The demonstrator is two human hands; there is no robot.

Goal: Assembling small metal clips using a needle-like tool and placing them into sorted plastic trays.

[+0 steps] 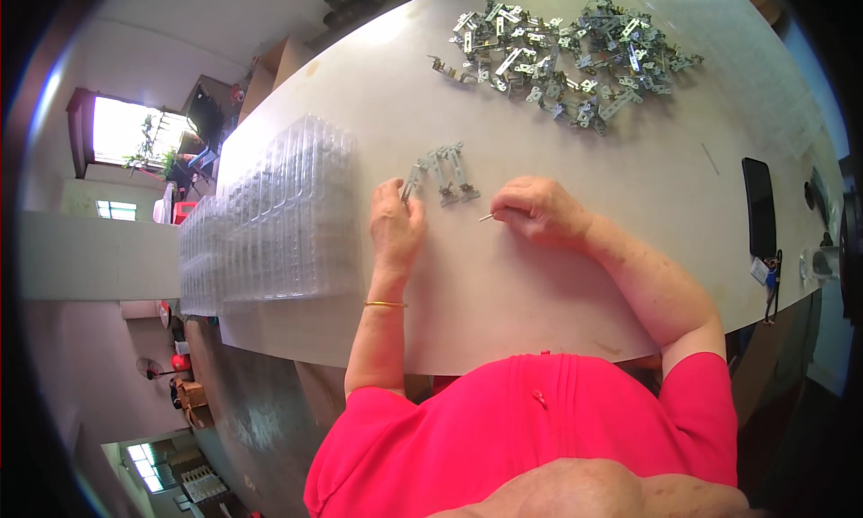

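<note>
My left hand (396,226), with a gold bangle on its wrist, has thumb and fingers closed on the near end of a small silvery metal bracket (414,177). That bracket is the leftmost of a small group of similar metal parts (450,173) laid side by side on the table. To the right of the group, my right hand (539,211) is closed in a pinch around a thin rod; only its pale tip (486,217) sticks out to the left, apart from the metal parts. The rest of the rod is hidden in my fingers.
A large heap of metal parts (575,55) covers the far side of the white table (378,96). Stacked clear plastic trays (279,221) stand at the left. A black phone (760,208), a thin needle-like piece (710,159) and keys (770,275) lie at the right.
</note>
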